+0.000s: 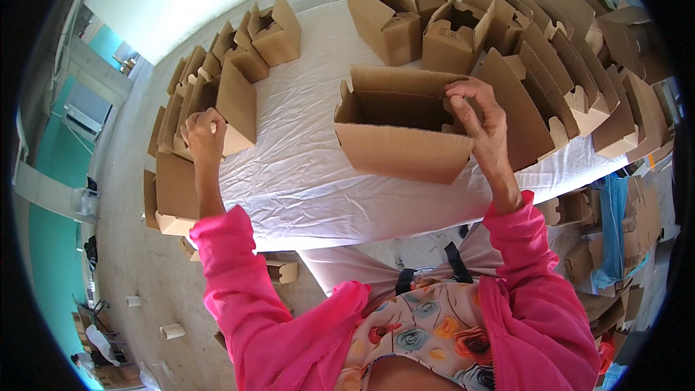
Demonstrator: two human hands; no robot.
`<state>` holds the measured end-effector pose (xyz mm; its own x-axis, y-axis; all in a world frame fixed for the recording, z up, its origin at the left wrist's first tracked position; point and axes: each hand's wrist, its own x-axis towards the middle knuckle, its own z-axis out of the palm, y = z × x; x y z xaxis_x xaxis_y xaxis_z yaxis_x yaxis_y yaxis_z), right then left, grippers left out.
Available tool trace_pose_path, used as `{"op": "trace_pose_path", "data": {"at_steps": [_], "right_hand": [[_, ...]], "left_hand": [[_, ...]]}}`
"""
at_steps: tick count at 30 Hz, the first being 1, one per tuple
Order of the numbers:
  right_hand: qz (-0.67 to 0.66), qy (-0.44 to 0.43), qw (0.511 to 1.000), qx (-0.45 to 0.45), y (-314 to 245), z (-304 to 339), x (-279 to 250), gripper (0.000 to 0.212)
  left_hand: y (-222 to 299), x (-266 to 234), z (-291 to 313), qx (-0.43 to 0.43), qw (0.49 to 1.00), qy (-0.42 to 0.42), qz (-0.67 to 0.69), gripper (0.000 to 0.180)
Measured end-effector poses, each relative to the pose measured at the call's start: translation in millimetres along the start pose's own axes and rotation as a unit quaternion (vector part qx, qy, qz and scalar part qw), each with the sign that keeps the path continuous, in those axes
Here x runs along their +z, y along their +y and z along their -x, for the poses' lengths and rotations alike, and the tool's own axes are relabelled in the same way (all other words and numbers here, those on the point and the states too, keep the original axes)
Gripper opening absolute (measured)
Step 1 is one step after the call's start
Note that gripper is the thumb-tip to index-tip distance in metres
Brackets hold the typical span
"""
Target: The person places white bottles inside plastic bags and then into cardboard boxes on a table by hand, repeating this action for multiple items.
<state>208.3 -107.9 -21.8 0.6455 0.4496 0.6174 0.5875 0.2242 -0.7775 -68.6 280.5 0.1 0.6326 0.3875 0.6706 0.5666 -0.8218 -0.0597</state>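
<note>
An open brown cardboard box stands upright on the white-covered table in front of me. My right hand pinches its right end near the top edge, thumb toward the inside. On the left, my left hand has its fingers curled on the near edge of another open cardboard box, which stands at the end of a row. The fingertips of the left hand are partly hidden by the hand itself. Both boxes are open at the top, and the inside of the front one looks dark.
Several open cardboard boxes crowd the table's far and right sides, with more boxes along the left edge. Beneath the table's right side lie flattened cardboard and a blue plastic sheet. A white cylinder lies on the floor at left.
</note>
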Motion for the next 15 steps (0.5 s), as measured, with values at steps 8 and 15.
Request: {"op": "trace_pose_path", "data": {"at_steps": [8,15], "right_hand": [[0.003,0.055,0.998,-0.033,-15,16,-11,0.011],[0.064,0.036,0.994,-0.083,-38,38,-17,0.008]], "left_hand": [[4,10,-8,-0.094,0.993,0.021,0.07,0.072],[-26,57,-3,-0.191,0.979,-0.076,0.006,0.039]]}}
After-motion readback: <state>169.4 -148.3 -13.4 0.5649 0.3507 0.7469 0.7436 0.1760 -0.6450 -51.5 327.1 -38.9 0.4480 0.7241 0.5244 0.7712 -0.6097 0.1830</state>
